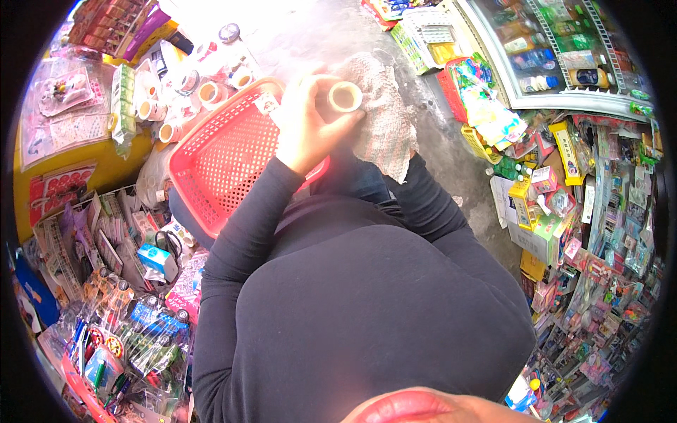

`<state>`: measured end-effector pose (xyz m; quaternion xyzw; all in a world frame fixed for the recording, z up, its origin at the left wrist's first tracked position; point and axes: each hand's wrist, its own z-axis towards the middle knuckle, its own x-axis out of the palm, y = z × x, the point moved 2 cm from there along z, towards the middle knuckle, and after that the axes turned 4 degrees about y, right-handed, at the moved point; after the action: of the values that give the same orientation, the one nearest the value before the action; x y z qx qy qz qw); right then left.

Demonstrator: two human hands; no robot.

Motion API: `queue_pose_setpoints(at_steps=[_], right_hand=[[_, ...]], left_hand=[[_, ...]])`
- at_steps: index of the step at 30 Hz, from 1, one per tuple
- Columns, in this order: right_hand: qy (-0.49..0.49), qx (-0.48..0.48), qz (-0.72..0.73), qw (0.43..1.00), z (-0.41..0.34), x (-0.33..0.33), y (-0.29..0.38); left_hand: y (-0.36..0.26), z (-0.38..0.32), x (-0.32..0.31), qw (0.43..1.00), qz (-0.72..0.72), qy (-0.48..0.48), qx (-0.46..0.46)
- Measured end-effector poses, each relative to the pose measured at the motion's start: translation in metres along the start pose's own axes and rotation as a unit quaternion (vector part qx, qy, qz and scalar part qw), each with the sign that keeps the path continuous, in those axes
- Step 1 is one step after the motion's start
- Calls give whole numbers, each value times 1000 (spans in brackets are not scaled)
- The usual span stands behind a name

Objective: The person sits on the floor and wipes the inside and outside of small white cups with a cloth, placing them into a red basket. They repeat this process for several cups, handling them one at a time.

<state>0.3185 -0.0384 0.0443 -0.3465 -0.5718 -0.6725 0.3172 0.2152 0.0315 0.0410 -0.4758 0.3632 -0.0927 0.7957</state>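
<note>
My left hand point(312, 119) grips a small round container point(345, 97) whose pale circular end faces up, thumb along its near side. To the right of it hangs a pale, textured cloth point(383, 121), which covers my right hand; only the dark sleeve and a bit of wrist show beneath it, so its fingers are hidden. A red plastic basket point(227, 158) with perforated sides rests at my left, beside the left forearm. Past the basket, several small containers lie on their sides with round ends showing, one of them a tape-like roll shape point(211, 92).
At the upper right stands a glass-fronted drinks cooler point(571, 100). Baskets of packaged goods, one of them red point(454, 90), line the right side. Packaged toy cars point(158, 317) and pens crowd the lower left. Small packets point(597, 296) fill the right rack.
</note>
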Motion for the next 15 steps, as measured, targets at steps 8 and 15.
queue_pose_setpoints(at_steps=[8, 15], right_hand=[[-26, -6, -721, 692, 1, 2, 26], [50, 12, -630, 775, -8, -13, 21]], left_hand=[[-11, 19, -23, 960, 269, 20, 76], [-16, 10, -16, 947, 269, 101, 143]])
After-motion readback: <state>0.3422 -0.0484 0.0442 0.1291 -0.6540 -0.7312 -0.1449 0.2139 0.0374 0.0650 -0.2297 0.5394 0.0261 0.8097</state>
